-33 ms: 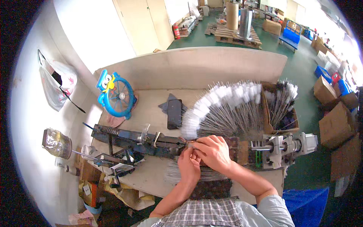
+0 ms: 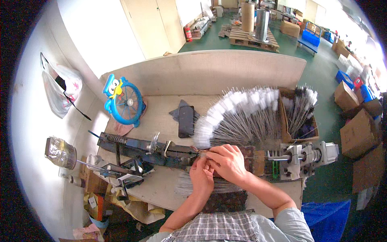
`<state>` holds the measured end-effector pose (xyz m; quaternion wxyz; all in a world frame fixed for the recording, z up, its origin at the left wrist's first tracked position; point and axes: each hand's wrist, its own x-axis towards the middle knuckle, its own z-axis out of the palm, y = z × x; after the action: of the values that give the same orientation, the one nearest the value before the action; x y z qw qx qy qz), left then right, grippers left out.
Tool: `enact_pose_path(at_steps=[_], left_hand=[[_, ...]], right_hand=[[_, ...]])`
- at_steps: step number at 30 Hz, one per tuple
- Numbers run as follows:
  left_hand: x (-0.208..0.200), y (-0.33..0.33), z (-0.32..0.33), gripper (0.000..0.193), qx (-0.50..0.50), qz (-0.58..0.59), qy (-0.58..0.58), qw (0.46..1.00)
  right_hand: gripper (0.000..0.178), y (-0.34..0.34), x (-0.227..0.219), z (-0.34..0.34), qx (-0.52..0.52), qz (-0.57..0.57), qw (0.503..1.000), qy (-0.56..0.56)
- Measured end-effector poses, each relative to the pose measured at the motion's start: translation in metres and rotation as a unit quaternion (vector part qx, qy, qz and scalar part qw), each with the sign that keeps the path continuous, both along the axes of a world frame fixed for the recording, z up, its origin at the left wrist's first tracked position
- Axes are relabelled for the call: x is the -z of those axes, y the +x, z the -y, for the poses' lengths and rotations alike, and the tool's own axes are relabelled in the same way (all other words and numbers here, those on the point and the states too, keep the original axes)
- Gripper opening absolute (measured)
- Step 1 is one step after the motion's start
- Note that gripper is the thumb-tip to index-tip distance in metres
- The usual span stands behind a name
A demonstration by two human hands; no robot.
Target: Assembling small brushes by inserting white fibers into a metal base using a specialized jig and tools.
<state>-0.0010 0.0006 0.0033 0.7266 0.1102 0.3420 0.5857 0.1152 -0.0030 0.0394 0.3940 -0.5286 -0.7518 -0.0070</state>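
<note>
My left hand, my right hand: fingers bent, together; whether gripping anything, I cannot tell. Beyond them: white-tipped wire brushes; beyond, leftward, black phone.

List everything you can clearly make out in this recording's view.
table: one, beige, centre
wire-stemmed brushes: many, white-tipped, table's right half
open carton: one, brown, table's back right
smartphone: one, black, mid-table
duck-headed fan: one, blue, table's back left
bench machinery: count unclear, black and silver, table's near side
plastic bag: one, white, left wall
fire extinguisher: one, red, background
upright cylinders: two, brown and silver, background
platform trolley: one, blue, background right
floor cartons: several, brown, right
left hand: one, bare, at machinery
right hand: one, bare, fingertips beside left's
</note>
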Motion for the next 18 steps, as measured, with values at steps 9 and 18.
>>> enact_pose_path(at_steps=[9,18], left_hand=[[0.005,-0.002,-0.002,0.014,0.028,-0.017,0.039,0.999],[-0.009,-0.009,0.003,0.045,0.026,-0.003,-0.004,1.000]], right_hand=[[0.021,0.009,-0.014,0.004,-0.012,-0.014,1.000,-0.008],[0.014,0.025,-0.006,0.019,0.000,0.084,0.995,-0.048]])
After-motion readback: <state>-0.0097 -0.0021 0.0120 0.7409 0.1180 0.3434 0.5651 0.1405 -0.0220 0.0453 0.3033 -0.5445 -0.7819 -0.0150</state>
